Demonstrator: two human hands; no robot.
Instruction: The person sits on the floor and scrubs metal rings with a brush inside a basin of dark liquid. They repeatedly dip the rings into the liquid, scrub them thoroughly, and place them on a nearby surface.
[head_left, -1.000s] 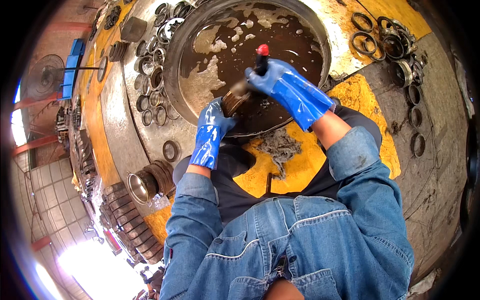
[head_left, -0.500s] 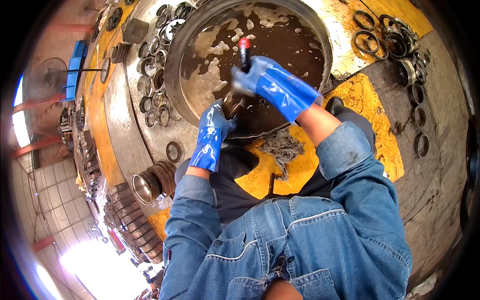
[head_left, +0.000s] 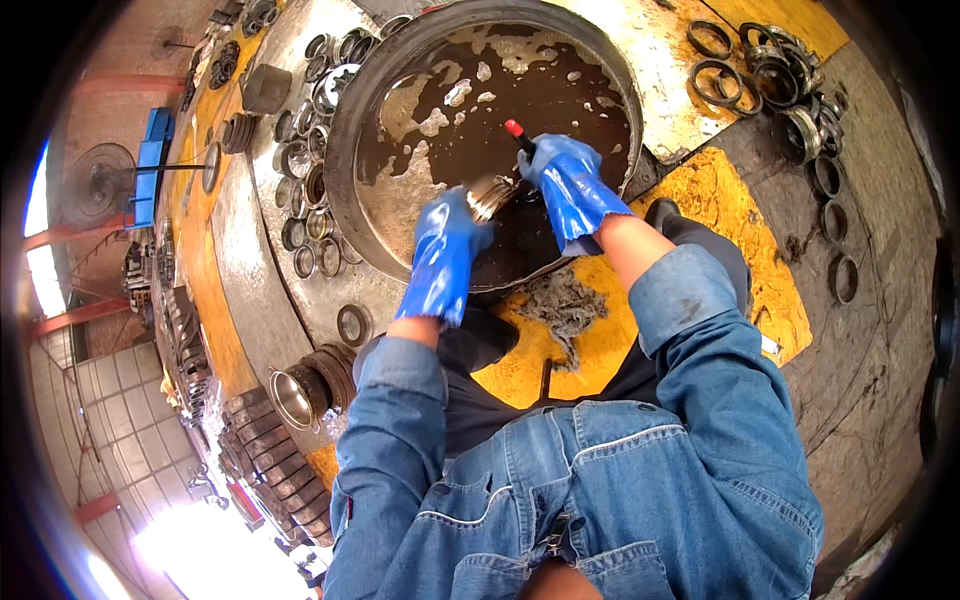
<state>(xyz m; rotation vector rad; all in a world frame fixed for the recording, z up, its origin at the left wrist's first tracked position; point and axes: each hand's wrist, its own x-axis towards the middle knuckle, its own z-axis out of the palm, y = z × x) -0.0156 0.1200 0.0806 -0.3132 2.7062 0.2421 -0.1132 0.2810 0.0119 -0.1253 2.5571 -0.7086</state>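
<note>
Both hands wear glossy blue gloves over a wide round basin (head_left: 345, 190) of dark liquid with patches of foam. My left hand (head_left: 442, 222) is closed on a shiny ridged metal ring (head_left: 490, 198), held just above the liquid and somewhat blurred. To its right, my right hand (head_left: 562, 165) is wrapped round a tool's black handle with a red end (head_left: 514, 128). The handle's end sticks out up and left of the fist. The tool's working end is hidden or blurred near the ring, so I cannot tell whether they touch.
Many metal rings (head_left: 318, 190) line the basin's left side. More dark rings (head_left: 775, 75) lie in a heap at the far right. A stack of rings (head_left: 300, 392) stands by my left knee. A grey rag (head_left: 568, 310) lies on the yellow board (head_left: 735, 230) between my legs.
My right hand has moved right and slightly down with the handle. My left hand has moved a little right, and the metal ring now shows a brighter side. My view has shifted slightly.
</note>
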